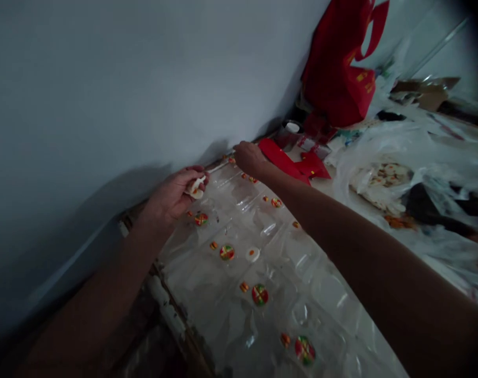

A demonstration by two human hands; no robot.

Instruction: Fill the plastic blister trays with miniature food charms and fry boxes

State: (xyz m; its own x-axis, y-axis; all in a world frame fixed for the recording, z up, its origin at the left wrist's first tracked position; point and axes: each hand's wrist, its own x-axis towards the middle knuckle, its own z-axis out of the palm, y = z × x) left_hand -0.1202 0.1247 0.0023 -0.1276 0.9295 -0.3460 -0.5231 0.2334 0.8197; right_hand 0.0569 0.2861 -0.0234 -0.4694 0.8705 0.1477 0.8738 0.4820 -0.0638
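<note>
My left hand [176,190] is closed around several small white pieces with orange centres, like toy fried eggs [195,190]. It hovers above the near-left side of clear plastic blister trays [239,223]. At the far end of the trays, by the wall, my right hand [250,157] reaches down with curled fingers. Its fingertips are mostly hidden, so I cannot make out what they hold. In the trays lie round red-green-yellow pieces [227,252] and small orange pieces [244,286] beside them. A single toy fried egg [252,254] rests in a middle compartment.
A pale wall [144,79] borders the left and far sides. Red cloth pieces [282,160] lie beyond my right forearm, and a red bag [339,68] stands behind. A clear plastic bag [381,147] with many small white pieces lies to the right, near a cardboard box [428,94].
</note>
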